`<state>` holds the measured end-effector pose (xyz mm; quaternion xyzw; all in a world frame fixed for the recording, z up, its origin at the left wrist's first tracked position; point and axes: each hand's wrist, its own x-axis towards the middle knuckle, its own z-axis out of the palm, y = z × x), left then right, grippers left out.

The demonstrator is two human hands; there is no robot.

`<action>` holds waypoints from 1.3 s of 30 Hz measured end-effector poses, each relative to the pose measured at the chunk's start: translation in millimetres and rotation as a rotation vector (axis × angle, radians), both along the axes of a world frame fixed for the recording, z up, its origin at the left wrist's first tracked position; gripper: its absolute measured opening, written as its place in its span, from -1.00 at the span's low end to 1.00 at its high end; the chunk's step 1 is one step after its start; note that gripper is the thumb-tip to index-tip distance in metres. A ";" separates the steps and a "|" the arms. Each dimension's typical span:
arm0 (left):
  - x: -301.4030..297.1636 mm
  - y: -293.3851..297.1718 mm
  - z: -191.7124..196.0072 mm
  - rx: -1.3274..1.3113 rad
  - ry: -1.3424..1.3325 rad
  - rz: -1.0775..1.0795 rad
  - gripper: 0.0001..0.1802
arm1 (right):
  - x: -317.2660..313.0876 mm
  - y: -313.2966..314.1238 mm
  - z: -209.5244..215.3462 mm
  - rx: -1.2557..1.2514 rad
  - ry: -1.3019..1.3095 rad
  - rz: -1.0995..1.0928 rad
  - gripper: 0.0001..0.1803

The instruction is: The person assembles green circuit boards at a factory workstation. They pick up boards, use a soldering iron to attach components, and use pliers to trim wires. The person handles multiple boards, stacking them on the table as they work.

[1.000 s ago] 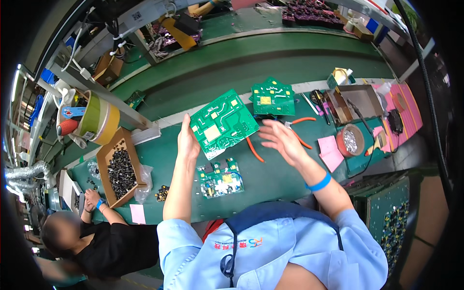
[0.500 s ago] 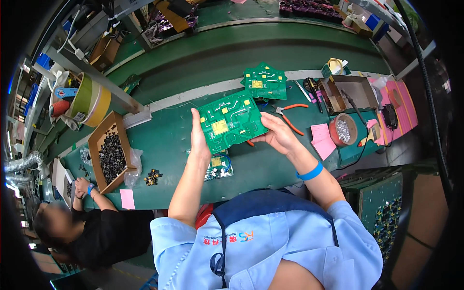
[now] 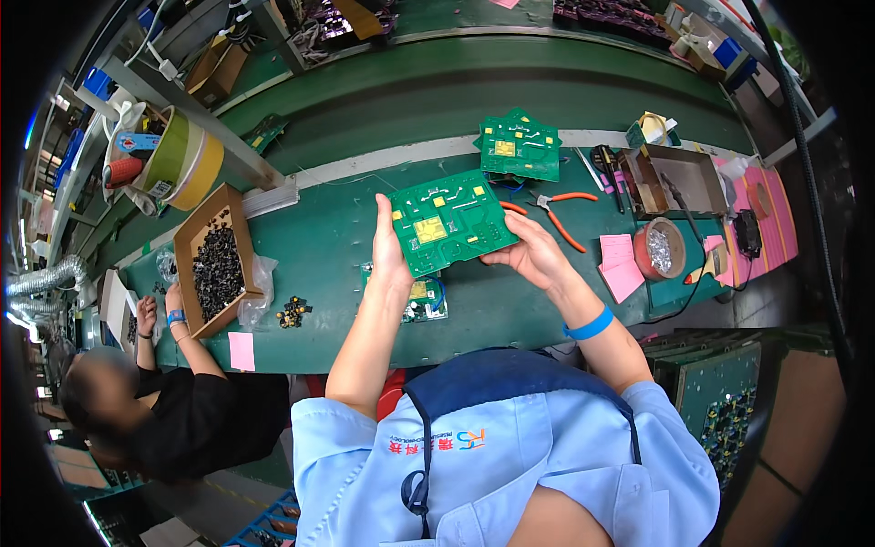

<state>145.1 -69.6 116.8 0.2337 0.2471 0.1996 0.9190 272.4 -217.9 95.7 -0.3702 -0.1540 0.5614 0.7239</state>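
A green circuit board (image 3: 456, 219) with yellow patches is held up between my two hands, above the bench. My left hand (image 3: 390, 246) presses along its left edge, thumb pointing up. At the right edge, my right hand (image 3: 533, 248) grips the board between thumb and fingers. Partly hidden below it, another board with components (image 3: 427, 301) lies on the green mat. Beyond the held board is a stack of similar green boards (image 3: 521, 148). Orange-handled cutters (image 3: 558, 219) lie right of the board, near my right hand.
On the left stands a cardboard box of small black parts (image 3: 217, 264), with a co-worker's hands (image 3: 162, 314) beside it. A small pile of parts (image 3: 293, 312) lies nearby. To the right are pink paper slips (image 3: 621, 269), a round container (image 3: 658, 248) and an open tray (image 3: 682, 182).
The board, still in both my hands, sits slightly more level. The whole view has shifted a little. The co-worker's hands have moved apart, one now at the box.
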 end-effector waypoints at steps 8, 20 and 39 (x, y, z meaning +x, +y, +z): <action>-1.6 2.9 -10.3 -0.030 -0.010 0.050 -0.35 | -0.7 2.6 -5.5 -0.154 -0.628 -0.252 -0.63; -7.6 -14.7 12.4 0.062 -0.013 0.037 -0.34 | -9.1 10.9 30.7 -0.212 -1.684 -0.355 -0.63; -13.2 -18.1 5.4 0.176 -0.063 0.038 -0.32 | -5.7 13.6 20.3 -0.053 -1.503 -0.510 -0.69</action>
